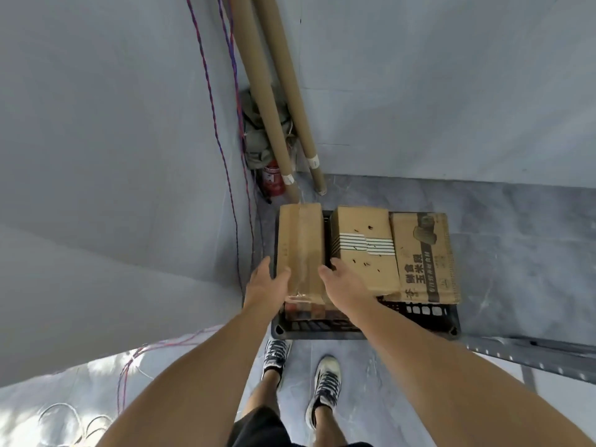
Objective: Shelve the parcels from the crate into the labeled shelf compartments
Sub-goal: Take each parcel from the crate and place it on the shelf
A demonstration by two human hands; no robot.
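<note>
Left hand (269,279): spread, fingers fairly straight and flat against the left side of the left parcel (301,246), thumb lying over its top edge.
Right hand (342,282): spread against the same parcel's right side, thumb on top; the fingers reach down into the gap beside the middle parcel (364,250), and their tips are hidden there.
Left parcel: plain brown cardboard with a clear tape strip along its top, standing at the left end of the crate (419,317), clasped between the two hands; whether it is raised off the crate cannot be told.
Other parcels: the middle parcel carries white stripes; the right parcel (425,256) has dark printing. Both sit in the crate, side by side and touching.
Crate: black, slotted plastic, on the floor just ahead of the person's shoes (325,382).
Behind the crate: two long cardboard tubes (267,91) lean into the corner, with a red fire extinguisher (273,179) and a cloth bundle (258,133) at their foot.
Cables (225,156): twisted red and blue, running down the wall and across the floor at left.
Shelf rail (532,353): grey perforated metal, at lower right.
Floor (500,237): grey, marbled.
Walls (96,124): plain pale grey.
</note>
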